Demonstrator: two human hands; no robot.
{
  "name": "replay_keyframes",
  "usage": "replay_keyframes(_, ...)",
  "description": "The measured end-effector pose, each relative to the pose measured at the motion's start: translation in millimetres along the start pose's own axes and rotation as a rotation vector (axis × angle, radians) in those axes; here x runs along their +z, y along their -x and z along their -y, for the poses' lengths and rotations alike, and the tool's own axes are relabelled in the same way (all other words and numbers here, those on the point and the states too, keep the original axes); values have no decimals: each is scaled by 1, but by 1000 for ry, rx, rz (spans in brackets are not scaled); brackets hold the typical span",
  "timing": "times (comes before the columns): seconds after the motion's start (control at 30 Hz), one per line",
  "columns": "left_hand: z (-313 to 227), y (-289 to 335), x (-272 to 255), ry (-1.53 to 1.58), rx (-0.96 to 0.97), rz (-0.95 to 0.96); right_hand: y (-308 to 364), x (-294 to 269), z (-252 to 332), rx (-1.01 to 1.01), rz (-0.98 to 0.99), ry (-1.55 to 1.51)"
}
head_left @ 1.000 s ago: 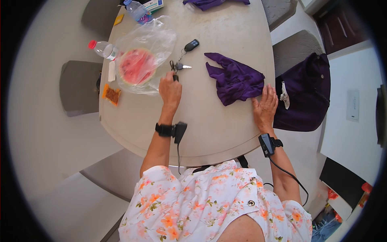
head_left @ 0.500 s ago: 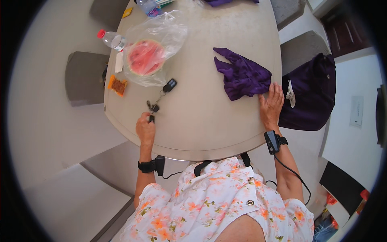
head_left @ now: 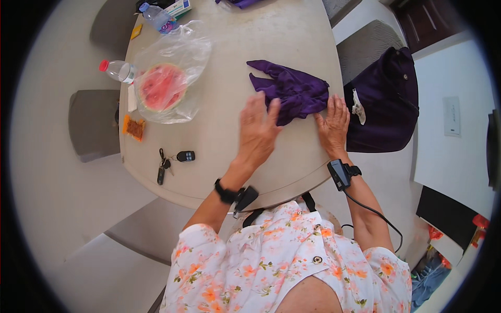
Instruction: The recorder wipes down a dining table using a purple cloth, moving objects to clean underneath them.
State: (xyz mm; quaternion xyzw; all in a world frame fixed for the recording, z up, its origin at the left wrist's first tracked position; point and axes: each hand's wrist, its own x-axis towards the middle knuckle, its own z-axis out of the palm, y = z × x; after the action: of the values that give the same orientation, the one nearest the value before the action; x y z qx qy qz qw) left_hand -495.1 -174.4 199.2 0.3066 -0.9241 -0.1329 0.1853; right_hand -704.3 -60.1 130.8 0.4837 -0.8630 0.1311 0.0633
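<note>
A crumpled purple cloth (head_left: 297, 91) lies on the beige table (head_left: 224, 151). Over its near left edge is my left hand (head_left: 258, 125), fingers spread and slightly blurred, holding nothing; whether it touches the cloth I cannot tell. My right hand (head_left: 334, 125) rests flat at the table's right edge, its fingers beside the cloth's right end. Left of my left forearm, a bunch of keys (head_left: 166, 163) lies on the table with a black key fob (head_left: 185, 156) attached.
At the left sit a cut watermelon (head_left: 162, 88) under clear plastic, a red-capped bottle (head_left: 117, 70) and an orange snack packet (head_left: 133, 128). A blue-capped bottle (head_left: 158, 19) stands farther back. Dark purple clothing (head_left: 389, 109) hangs over a grey chair (head_left: 368, 47) at the right.
My left hand has let go of the keys and moved right to the purple cloth. The keys and fob now lie nearer the table's front edge. The whole view has shifted somewhat.
</note>
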Motion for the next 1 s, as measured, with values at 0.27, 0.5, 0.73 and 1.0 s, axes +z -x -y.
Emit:
replay_keyframes(0.27, -7, -81, 80, 10, 130, -49, 0, -5, 2, 26, 2, -6)
replay_keyframes(0.5, 28, -160, 108, -82, 7, -151, -1, -4, 2, 14, -2, -50)
replay_keyframes(0.73, 37, -185, 104, -121, -54, -108, -2, -6, 4, -7, -13, -49)
replay_keyframes(1.0, -15, -89, 91, -24, 254, -109, -2, -10, 4, 10, -4, -35)
